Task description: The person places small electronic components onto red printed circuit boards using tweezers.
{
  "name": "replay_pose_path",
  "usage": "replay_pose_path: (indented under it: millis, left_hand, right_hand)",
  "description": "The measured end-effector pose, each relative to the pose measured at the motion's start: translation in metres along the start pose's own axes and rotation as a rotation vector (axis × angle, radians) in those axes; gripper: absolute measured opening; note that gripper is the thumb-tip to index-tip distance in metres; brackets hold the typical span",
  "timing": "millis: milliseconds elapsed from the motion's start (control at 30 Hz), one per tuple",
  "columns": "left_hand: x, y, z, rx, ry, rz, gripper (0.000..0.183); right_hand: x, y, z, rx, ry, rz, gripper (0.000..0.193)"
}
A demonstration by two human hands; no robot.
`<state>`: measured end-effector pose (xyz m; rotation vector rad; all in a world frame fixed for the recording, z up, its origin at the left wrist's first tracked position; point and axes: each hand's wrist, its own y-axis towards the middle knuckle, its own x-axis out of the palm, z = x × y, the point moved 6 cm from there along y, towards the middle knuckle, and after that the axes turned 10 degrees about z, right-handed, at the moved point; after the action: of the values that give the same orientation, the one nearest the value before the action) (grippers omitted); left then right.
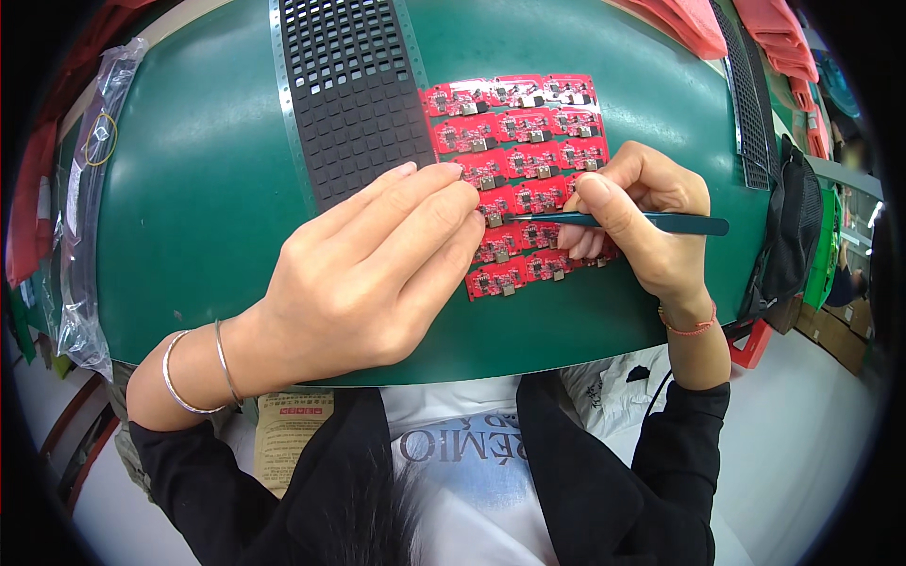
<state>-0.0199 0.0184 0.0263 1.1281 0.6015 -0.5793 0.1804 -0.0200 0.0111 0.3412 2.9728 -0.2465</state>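
Note:
A panel of red circuit boards (pixel 530 127) lies on the green table, with small black chips and metal connectors in rows. My right hand (pixel 651 203) grips a pair of dark teal tweezers (pixel 679 224) between thumb and fingers. Their tip points left and meets a board beside a metal connector, close to my left fingertips. My left hand (pixel 363 259) rests with fingers stretched out across the panel's left edge; its thumb is hidden. Beyond it lies a sheet of square black pads (pixel 363 123), its far part showing cut-out holes where pads are gone.
The green table (pixel 203 189) curves around in front of me. A clear plastic bag (pixel 85 283) hangs along its left edge. Another black perforated sheet (pixel 750 123) and a black mesh bag (pixel 793 217) are at the right. Pink foam-like sheets (pixel 679 24) lie at the far right.

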Motion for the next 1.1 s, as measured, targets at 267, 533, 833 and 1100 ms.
replay_pose_path:
  millis: [267, 533, 833, 1100]
  left_hand:
    - [0.000, -0.001, -0.002, -0.023, -0.017, 0.031, 0.027]
    - [0.000, -0.002, -0.002, -0.028, -0.017, 0.043, 0.027]
    - [0.000, 0.000, -0.002, -0.012, -0.012, 0.014, 0.028]
    - [-0.013, 0.012, -0.003, -0.079, 0.019, -0.051, 0.050]
  right_hand:
    - [0.000, 0.000, 0.000, 0.012, -0.054, 0.013, 0.019]
    - [0.002, -0.001, -0.001, -0.011, -0.075, 0.005, 0.018]
    - [0.003, -0.002, -0.002, -0.062, -0.091, 0.018, 0.019]
    - [0.001, 0.024, -0.034, -0.177, -0.018, 0.059, 0.026]
